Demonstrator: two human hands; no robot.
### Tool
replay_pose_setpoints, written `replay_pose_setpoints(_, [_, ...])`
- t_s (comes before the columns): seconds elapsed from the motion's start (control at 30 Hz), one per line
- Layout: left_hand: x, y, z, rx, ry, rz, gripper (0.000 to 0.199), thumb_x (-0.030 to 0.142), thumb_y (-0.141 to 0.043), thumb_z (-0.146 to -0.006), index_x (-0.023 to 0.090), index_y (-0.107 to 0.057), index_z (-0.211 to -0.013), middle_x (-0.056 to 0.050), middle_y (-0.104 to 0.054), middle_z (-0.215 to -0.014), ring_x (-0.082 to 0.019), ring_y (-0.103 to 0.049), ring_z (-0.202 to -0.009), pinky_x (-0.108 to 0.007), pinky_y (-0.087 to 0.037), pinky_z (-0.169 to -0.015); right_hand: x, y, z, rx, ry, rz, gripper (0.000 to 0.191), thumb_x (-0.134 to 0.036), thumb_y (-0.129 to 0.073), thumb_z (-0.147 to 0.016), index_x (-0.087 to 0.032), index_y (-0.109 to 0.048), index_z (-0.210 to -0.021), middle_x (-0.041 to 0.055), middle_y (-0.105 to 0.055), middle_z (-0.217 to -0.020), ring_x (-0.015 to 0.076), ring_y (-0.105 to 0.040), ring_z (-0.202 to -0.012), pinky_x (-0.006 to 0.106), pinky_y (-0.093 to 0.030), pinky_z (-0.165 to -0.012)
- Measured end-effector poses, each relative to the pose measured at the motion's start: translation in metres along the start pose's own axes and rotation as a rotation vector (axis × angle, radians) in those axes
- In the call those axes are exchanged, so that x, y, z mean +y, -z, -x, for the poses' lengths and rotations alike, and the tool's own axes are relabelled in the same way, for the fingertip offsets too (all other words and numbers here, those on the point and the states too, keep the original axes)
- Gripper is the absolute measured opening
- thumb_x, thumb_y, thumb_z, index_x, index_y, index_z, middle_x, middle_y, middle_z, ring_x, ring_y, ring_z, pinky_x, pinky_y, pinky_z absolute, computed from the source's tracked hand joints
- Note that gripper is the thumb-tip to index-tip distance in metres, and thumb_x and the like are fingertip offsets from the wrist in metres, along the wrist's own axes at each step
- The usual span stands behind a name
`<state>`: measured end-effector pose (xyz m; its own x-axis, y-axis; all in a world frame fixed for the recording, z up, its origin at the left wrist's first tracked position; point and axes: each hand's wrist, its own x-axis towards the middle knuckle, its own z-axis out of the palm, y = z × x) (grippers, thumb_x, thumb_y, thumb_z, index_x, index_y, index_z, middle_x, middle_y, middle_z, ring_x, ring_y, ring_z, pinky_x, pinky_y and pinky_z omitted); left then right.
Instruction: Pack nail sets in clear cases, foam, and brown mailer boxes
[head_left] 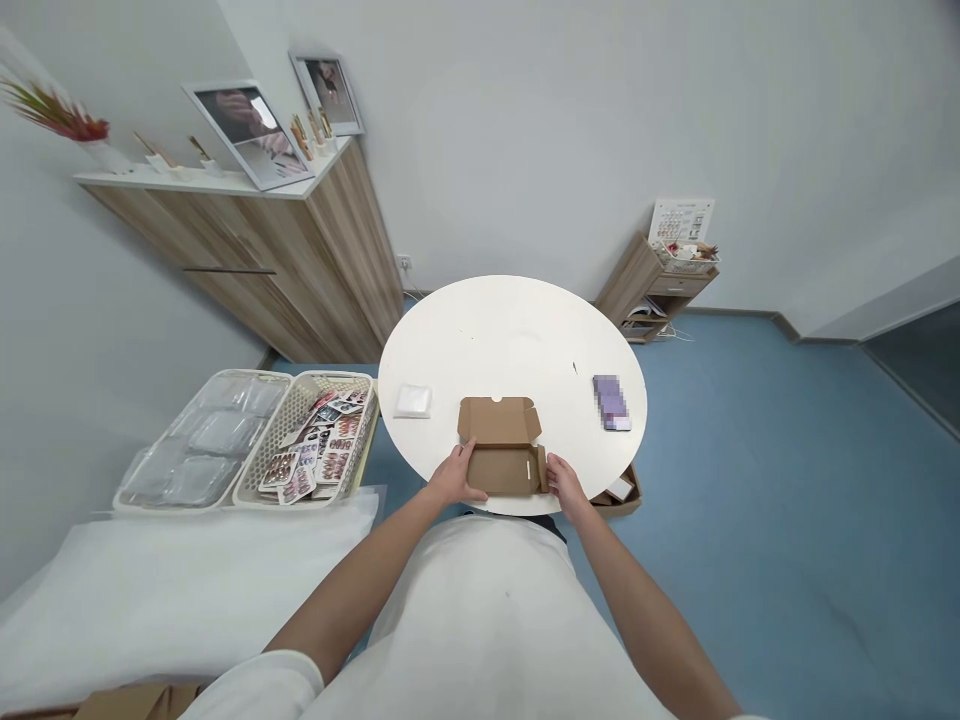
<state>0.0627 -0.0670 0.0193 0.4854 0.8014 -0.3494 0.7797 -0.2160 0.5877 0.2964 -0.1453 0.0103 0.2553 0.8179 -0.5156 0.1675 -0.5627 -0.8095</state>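
A brown cardboard box [491, 472] lies at the near edge of the round white table [517, 345], its lid folded back away from me. My left hand [454, 475] grips the box's left side, with fingers and thumb around the wall. At the right end, my right hand [564, 484] has its fingers against the side flap, which stands up. Inside the box a small pale strip shows near the right; I cannot make out what it is. The right fingers are partly hidden by the flap.
A clear plastic packet [412, 401] lies on the table's left, a phone-like purple item [613, 403] on its right. Left of the table stand a basket of nail sets [241, 490] and a basket of clear packets [124, 490]. A cardboard carton [630, 503] sits below the table's right edge.
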Motion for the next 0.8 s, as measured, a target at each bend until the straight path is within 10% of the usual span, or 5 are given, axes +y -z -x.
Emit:
replay_pose_setpoints(0.47, [0.014,-0.022,0.002,0.001,0.018,0.096,0.116,0.048,-0.075,-0.043,0.024,-0.012,-0.136,-0.01,-0.042,-0.11,-0.028,-0.051,-0.097,-0.034,-0.041,-0.077,-0.005,-0.013,-0.007,0.17,-0.077,0.626,0.016,-0.02,-0.046,-0.073,-0.02,-0.049,-0.089,0.0033,-0.057,-0.077,0.018,-0.054,-0.072,0.025,-0.032,-0.057])
replay_pose_setpoints(0.8, [0.019,-0.048,0.02,0.209,0.165,0.433,0.105,0.047,-0.067,-0.059,0.024,-0.001,-0.137,-0.012,-0.037,-0.121,-0.023,-0.051,-0.099,-0.037,-0.043,-0.081,-0.005,0.0,-0.008,0.137,-0.029,0.539,0.049,-0.044,-0.047,-0.074,-0.02,-0.04,-0.117,0.0036,-0.059,-0.085,0.0196,-0.057,-0.077,0.029,-0.04,-0.062])
